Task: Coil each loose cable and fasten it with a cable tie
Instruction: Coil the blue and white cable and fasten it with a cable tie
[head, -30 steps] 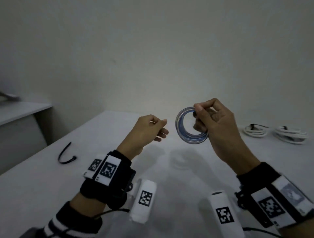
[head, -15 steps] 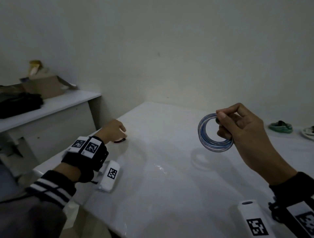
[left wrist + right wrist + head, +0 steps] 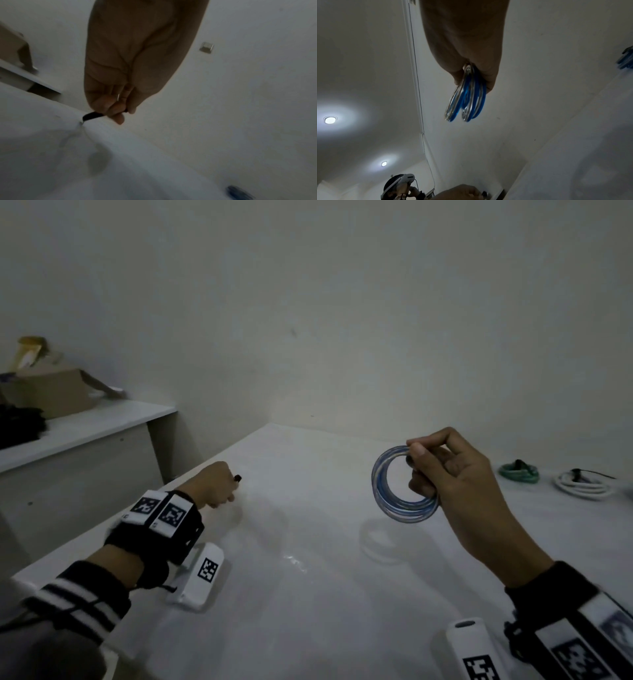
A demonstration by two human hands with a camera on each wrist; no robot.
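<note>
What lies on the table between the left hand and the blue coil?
Nothing: in the head view, only bare table separates the left hand from the blue coil.

2 coils (image 3: 519,471) lie right on table (image 3: 308,594).

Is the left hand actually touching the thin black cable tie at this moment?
Touching. The left wrist view shows the left hand pinching the thin black cable tie between curled fingertips, its free end sticking out over the white table.
</note>
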